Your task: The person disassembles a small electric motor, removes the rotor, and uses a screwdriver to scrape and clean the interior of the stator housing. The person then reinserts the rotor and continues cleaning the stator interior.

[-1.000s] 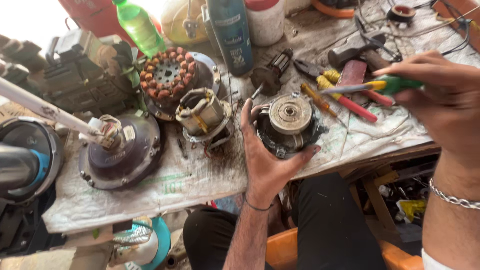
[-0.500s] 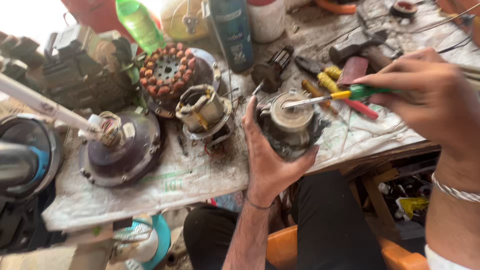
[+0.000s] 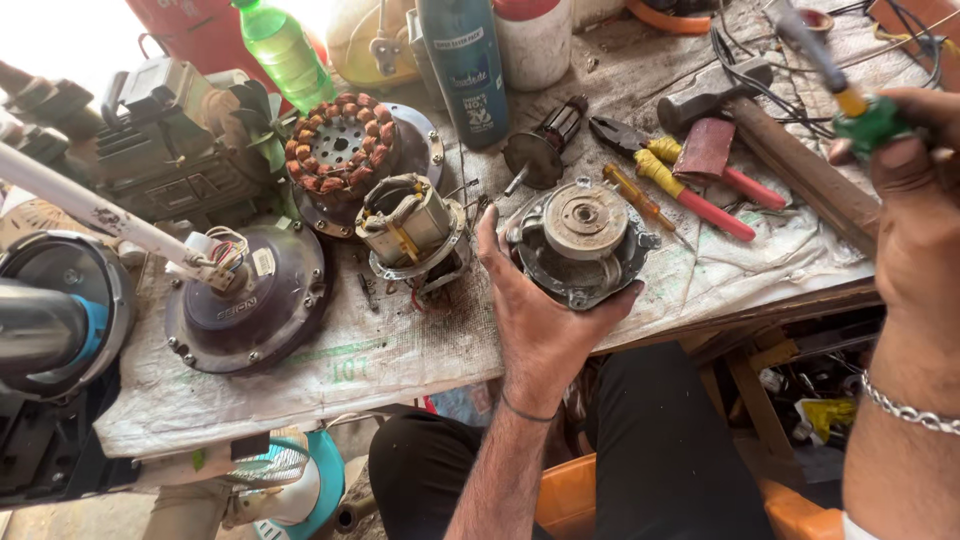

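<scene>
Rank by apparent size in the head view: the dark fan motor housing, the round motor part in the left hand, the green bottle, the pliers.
1. dark fan motor housing
2. round motor part, held by the left hand
3. green bottle, partly cut off, so unsure
4. pliers

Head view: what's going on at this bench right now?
A person sits at a cluttered workbench covered with a dirty cloth. The left hand grips a round motor housing at the bench edge, its open face up. The right hand holds a green-handled screwdriver raised off to the right, its tip pointing away from the housing. Around them lie a copper-wound stator, a small winding core, pliers, a hammer and a fan motor cover.
</scene>
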